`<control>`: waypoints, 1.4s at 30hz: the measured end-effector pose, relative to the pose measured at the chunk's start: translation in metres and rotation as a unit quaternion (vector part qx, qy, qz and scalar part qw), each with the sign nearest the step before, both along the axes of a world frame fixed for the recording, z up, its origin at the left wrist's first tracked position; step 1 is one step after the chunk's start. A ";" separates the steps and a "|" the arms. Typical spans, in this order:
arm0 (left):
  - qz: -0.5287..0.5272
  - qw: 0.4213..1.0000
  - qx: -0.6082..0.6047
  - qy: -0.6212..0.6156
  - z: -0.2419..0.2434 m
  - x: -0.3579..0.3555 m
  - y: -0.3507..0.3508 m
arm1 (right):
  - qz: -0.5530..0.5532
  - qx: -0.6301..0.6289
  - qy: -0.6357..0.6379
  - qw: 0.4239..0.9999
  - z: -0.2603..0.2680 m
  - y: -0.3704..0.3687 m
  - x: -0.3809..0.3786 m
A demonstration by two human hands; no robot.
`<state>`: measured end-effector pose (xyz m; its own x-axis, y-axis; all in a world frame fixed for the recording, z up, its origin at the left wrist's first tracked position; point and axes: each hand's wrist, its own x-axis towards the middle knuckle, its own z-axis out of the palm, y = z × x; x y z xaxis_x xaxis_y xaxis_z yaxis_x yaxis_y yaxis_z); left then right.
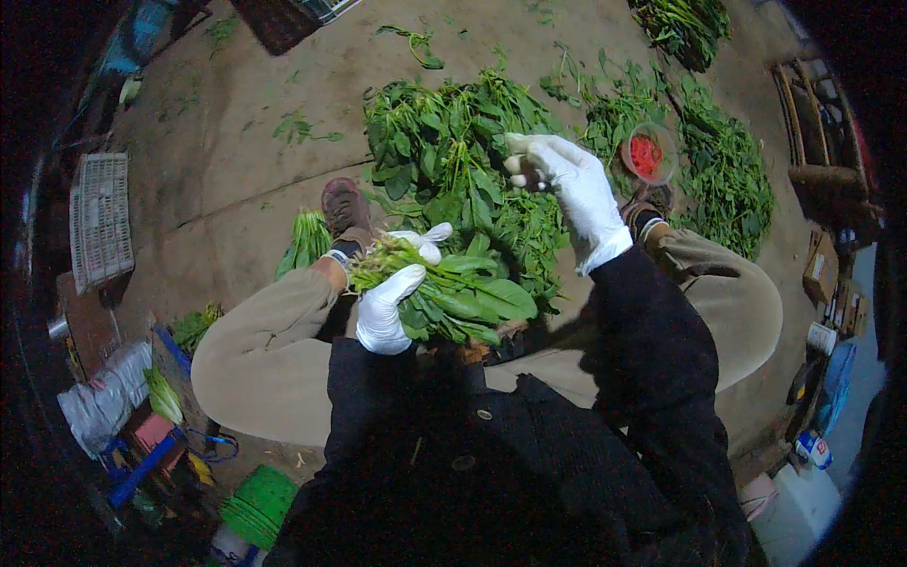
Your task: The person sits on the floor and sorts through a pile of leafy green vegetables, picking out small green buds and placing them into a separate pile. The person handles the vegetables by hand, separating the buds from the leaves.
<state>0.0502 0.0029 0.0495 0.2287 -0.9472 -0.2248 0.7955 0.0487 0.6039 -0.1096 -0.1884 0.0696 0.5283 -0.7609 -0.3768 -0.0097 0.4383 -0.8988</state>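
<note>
White gloves cover both hands. My left hand [393, 305] is closed around a bunch of leafy greens [468, 283], its pale stem ends to the left and its broad leaves to the right. My right hand [560, 177] is raised over the right side of a large heap of leafy greens [432, 135], fingers bent; whether something thin lies between the fingertips cannot be told. Beyond that hand, near my right shoe, stands a round clear tub [646, 154] with red ties or strips in it. A smaller bunch of greens [306, 241] lies beside my left shoe.
More greens [730, 184] lie in a long heap at the right, with another pile [684, 28] at the top right. A white plastic crate [103, 220] is at the left. Green containers [261, 504] stand at the lower left, a cardboard box [822, 268] at the right.
</note>
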 end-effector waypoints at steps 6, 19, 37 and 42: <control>-0.023 0.996 -0.089 -0.017 -0.014 0.015 -0.003 | 0.064 -0.100 0.165 0.979 -0.077 0.002 -0.013; -0.138 0.688 -0.015 -0.712 -0.044 0.022 0.001 | 0.133 -0.132 0.382 0.905 -0.176 0.008 0.005; -0.052 0.932 0.136 -0.331 -0.007 0.002 -0.005 | 0.000 -0.090 0.241 0.966 -0.192 -0.021 0.069; -0.047 0.943 0.109 -0.311 0.000 -0.006 -0.004 | 0.026 -0.159 0.299 0.941 -0.196 -0.036 0.093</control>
